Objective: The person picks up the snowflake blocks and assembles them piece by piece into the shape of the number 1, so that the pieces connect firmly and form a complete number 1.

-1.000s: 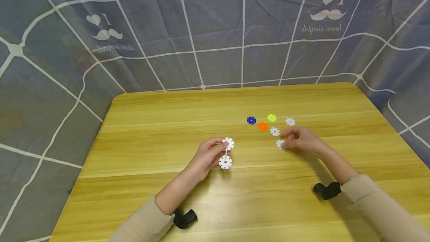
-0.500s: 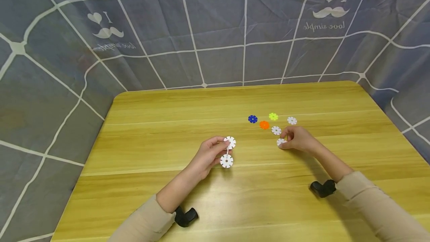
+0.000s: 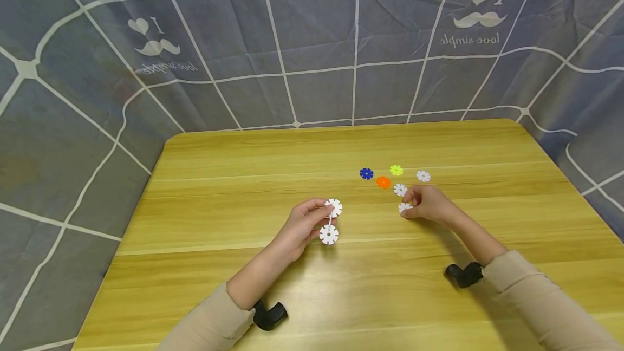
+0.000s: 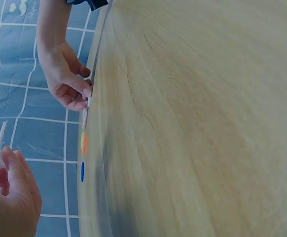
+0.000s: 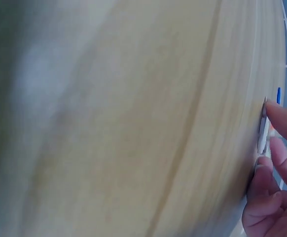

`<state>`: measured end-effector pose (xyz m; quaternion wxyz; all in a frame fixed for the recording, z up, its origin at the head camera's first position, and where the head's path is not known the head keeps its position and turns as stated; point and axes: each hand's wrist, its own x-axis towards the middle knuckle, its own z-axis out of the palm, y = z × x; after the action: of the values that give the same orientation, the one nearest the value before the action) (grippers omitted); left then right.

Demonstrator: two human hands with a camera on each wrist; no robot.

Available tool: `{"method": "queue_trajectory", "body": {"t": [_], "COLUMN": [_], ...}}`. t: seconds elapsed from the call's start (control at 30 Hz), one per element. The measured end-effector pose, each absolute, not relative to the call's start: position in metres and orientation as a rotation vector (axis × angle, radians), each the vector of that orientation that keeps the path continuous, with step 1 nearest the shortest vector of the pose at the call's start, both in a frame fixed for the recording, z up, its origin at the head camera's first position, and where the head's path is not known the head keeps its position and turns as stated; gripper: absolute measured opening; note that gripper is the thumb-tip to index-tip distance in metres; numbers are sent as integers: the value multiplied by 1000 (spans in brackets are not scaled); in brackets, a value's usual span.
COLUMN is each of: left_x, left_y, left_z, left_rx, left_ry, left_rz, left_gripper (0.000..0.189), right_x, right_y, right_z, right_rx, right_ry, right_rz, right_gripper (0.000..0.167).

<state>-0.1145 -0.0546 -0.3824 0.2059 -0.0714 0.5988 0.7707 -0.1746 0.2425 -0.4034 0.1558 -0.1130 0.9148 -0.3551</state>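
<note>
Left hand [image 3: 303, 225] pinches a joined piece of flat, notched white plastic discs [image 3: 331, 221]: two round faces toward the camera, a third edge-on between them, held just above the table [image 3: 234, 188] near its middle. Right hand [image 3: 430, 203], fingers curled, pinches a single white disc [image 3: 404, 208] lying at the tabletop. Beyond it, flat on the glossy yellow wood-grain surface: another white disc [image 3: 400, 190], orange disc [image 3: 383, 182], blue disc [image 3: 366, 174], yellow-green disc [image 3: 396, 170], and a further white disc [image 3: 423, 176]. Grey gridded cloth [image 3: 312, 42] behind, creased.
</note>
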Motion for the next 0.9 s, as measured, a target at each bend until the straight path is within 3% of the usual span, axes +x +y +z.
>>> {"method": "queue_trajectory", "body": {"t": [0.43, 0.9], "left_x": [-114, -113], "left_y": [-54, -55], "left_z": [-383, -384], "left_rx": [-212, -199], "left_ry": [1678, 1681], "left_rz": [2145, 2139], "left_gripper": [10, 10], "right_x": [-174, -182], "right_y": [230, 194], "right_z": [-406, -397], "right_rx": [-365, -489], "right_ry": [2669, 2456], "right_rz": [-905, -1215], "right_gripper": [29, 23]}}
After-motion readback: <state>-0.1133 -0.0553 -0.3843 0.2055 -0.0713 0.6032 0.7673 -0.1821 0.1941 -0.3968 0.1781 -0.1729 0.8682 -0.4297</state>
